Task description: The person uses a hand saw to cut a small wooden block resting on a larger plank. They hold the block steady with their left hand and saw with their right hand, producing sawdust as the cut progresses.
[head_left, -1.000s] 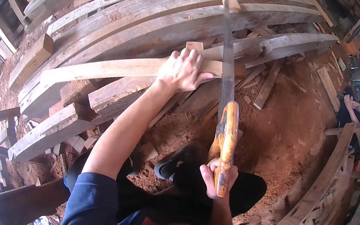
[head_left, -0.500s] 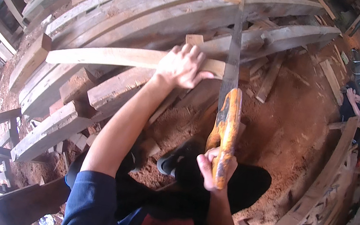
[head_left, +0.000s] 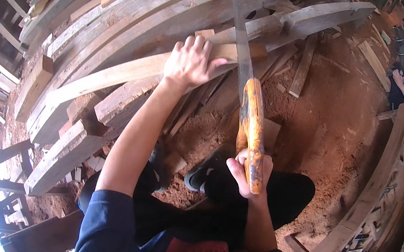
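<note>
Head view: the largest thing shown is the stack of long curved timbers, leaning across the upper left over a floor of red sawdust. Across the stack's lower edge a pale plank is laid, and it is pinned down near its right end by the left hand, spread flat with the fingers splayed over the wood. Just beside that hand, at the plank's right end, the blade of a handsaw is set into the cut. Its orange wooden handle is gripped by the right hand, fingers wrapped tightly round the lower end.

Compared with a second ago, the saw appears drawn further back toward the body — more handle sits below the plank and the blade stands steeper. A pull stroke seems to be under way, so the cut is judged in progress, not finished; the plank end is not yet parted. Offcuts lie on the sawdust beyond.
</note>
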`<state>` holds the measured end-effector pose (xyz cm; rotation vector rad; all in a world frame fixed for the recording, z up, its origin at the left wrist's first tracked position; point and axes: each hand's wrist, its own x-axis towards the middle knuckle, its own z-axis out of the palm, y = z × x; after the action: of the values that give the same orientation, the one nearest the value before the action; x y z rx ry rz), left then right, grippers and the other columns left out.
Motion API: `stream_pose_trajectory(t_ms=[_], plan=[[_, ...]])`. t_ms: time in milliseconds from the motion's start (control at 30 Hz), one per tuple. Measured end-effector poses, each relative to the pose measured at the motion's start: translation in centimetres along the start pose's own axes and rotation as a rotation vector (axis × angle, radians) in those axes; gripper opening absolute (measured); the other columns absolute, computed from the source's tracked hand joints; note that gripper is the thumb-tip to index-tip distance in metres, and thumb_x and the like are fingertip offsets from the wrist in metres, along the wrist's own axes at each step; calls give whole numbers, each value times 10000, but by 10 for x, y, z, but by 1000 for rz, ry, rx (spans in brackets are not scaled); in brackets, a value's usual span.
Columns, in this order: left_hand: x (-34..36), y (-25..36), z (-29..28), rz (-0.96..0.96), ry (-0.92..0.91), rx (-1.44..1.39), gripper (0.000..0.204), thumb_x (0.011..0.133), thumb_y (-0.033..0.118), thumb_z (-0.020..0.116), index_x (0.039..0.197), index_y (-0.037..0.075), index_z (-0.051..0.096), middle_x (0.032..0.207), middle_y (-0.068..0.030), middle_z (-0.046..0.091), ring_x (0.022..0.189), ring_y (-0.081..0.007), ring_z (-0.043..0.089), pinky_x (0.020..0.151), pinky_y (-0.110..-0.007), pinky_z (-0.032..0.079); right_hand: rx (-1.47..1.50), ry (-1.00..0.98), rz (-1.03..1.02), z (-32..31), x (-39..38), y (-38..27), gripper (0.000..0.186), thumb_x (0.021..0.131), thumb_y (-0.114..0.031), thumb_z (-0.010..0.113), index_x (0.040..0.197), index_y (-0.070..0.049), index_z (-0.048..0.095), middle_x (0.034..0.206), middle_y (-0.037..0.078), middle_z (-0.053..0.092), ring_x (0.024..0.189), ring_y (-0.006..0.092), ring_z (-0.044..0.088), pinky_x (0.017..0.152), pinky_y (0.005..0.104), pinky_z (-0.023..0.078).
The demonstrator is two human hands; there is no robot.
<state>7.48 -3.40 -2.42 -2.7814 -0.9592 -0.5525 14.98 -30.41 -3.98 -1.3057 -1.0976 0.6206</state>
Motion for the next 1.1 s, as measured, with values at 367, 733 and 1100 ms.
stream_pose_trajectory(t_ms=[367,733,1100], plan=[[-3,-3,6,75,129,-21,555,907,569,487,967,23,573,876,-159,609,840,-338,636,717,-432,520,57,46,-12,14,54,-4,227,768,-23,752,748,-68,530,603,9,492,521,87,486,484,255,394],[-6,-3,4,159,114,-37,522,879,589,510,941,81,613,886,-127,594,847,-304,628,692,-434,515,-68,83,-3,28,34,-9,236,780,-75,758,710,-49,534,566,-7,474,494,65,434,470,258,366],[-5,7,-3,55,67,-53,512,906,551,496,941,52,601,877,-156,613,836,-333,634,707,-451,524,23,36,-45,5,69,-34,218,804,-10,738,752,-66,534,629,-29,472,571,28,439,489,197,350]])
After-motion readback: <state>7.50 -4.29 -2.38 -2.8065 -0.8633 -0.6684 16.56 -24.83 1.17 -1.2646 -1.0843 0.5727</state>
